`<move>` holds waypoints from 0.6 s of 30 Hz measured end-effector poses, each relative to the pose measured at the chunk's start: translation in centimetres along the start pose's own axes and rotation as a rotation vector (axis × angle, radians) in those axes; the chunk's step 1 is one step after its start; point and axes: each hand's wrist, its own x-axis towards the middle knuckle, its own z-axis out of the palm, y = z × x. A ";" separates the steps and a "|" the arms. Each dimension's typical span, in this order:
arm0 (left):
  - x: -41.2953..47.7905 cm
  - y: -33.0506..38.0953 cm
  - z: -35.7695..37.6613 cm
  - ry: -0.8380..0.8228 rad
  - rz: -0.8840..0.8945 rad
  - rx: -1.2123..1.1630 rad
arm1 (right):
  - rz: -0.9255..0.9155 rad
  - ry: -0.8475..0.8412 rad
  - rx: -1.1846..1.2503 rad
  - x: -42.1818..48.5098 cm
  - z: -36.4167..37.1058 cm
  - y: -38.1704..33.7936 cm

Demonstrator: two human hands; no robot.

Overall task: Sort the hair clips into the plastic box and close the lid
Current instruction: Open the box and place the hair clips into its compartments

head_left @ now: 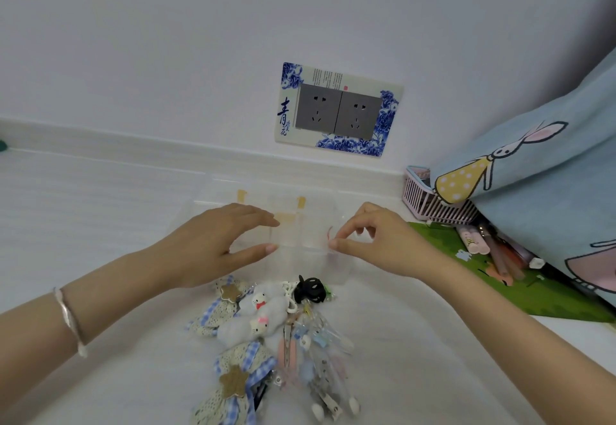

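I see the clear plastic box (pixel 290 224) lying open on the white bench (pixel 83 211), and I take it as my landmark; its walls are so transparent that I cannot make out the compartments surely, only some yellowish tape strips (pixel 301 203) on its far side. My left hand (pixel 216 244) hovers over the box's left part, fingers spread and thumb apart, holding nothing; a silver bracelet (pixel 71 321) sits on that wrist. My right hand (pixel 376 241) is at the box's right part, thumb and forefinger pinched on a small pinkish clip (pixel 330 236), the other fingers curled; the clip is too small and blurred for me to tell more. Just nearer to me than the box lies the heap of hair clips (pixel 276 334): a black claw clip (pixel 311 289) at the heap's far edge close to the box's near wall, 2 white fluffy cat-face clips (pixel 256 318) beside it, 2 blue-checked lace bows with brown stars (pixel 236 381) on the left and nearest me, and a bundle of pale slim clips (pixel 320 358) on the right. Behind the box, on the wall, is a double socket (pixel 338 113) in a blue-flowered frame. Right of the box stand a pink basket (pixel 430 201), a green mat (pixel 466 278) with pens (pixel 476 241), and a blue rabbit-print cloth (pixel 540 174) hanging over them.
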 end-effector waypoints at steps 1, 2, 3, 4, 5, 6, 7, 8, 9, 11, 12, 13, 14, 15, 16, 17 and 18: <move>0.0 0.0 0.0 -0.001 -0.005 -0.002 | 0.004 -0.012 0.007 0.1 0.0 -0.1; 0.0 0.0 0.0 -0.004 -0.010 -0.003 | 0.008 -0.024 0.012 0.2 -0.1 -0.2; 0.0 0.0 0.0 -0.008 -0.014 -0.002 | 0.013 -0.032 0.011 0.3 -0.2 -0.2; 0.0 -0.1 0.0 -0.010 -0.014 0.001 | 0.016 -0.037 0.002 0.5 -0.2 -0.3; 0.0 -0.1 0.1 -0.008 -0.013 0.004 | 0.019 -0.042 -0.008 0.6 -0.2 -0.3; 0.0 -0.1 0.1 -0.006 -0.010 0.006 | 0.023 -0.049 -0.014 0.8 -0.3 -0.3; 0.0 -0.1 0.1 -0.004 -0.009 0.005 | 0.029 -0.055 -0.012 1.0 -0.3 -0.4; 0.0 -0.1 0.1 -0.004 -0.009 0.004 | 0.030 -0.056 -0.009 1.2 -0.4 -0.4; 0.0 -0.1 0.1 -0.006 -0.010 0.003 | 0.027 -0.051 -0.012 1.3 -0.6 -0.4; 0.1 -0.2 0.1 -0.008 -0.011 0.006 | 0.018 -0.041 -0.027 1.6 -1.0 -0.3; 0.1 -0.2 0.2 -0.008 -0.011 0.007 | 0.011 -0.051 -0.033 1.8 -1.2 -0.3; 0.1 -0.2 0.2 -0.008 -0.010 0.008 | 0.001 -0.070 -0.038 2.1 -1.3 -0.2; 0.1 -0.2 0.2 -0.008 -0.009 0.008 | -0.015 -0.096 -0.045 2.4 -1.4 -0.1; 0.1 -0.2 0.2 -0.007 -0.011 0.008 | -0.035 -0.123 -0.061 2.6 -1.4 -0.1; 0.1 -0.3 0.2 -0.007 -0.015 0.010 | -0.056 -0.140 -0.085 2.8 -1.3 -0.1; 0.1 -0.2 0.2 -0.010 -0.019 0.010 | -0.076 -0.144 -0.112 2.9 -1.1 -0.1; 0.1 -0.1 0.1 -0.015 -0.025 0.005 | -0.093 -0.131 -0.136 3.0 -1.0 -0.1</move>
